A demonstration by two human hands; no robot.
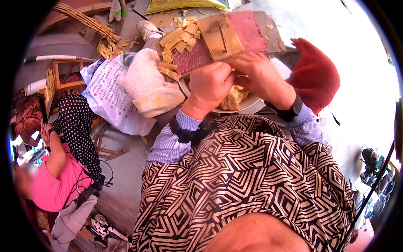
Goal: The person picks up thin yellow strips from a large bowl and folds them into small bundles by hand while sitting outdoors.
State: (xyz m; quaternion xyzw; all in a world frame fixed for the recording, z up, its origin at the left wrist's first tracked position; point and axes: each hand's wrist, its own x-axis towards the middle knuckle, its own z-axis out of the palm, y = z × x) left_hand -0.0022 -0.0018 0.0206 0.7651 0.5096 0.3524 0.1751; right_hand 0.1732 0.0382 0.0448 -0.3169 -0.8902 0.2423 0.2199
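Note:
My left hand (210, 84) is closed in a fist, its thumb side against my right hand (262, 77). The right fingers curl inward and are smeared by motion; whatever lies between the two hands is too small or hidden to make out. Just below them a round pale basin (254, 101) holds crumpled yellowish strips (234, 98), partly covered by my hands. Beyond my hands lies a board with a dark red textured pad (191, 59) and a wooden block (212, 38) bearing a thin upright metal piece. Short flat yellowish strips (184, 38) are piled on the board's left part.
A pinkish-white towel (147, 80) and a printed plastic bag (113, 92) lie to the left, a red cloth (317, 75) to the right. Another person in a pink top (67, 180) sits at far left near a wooden stool frame (69, 73). Bundled sticks (88, 23) lie at upper left.

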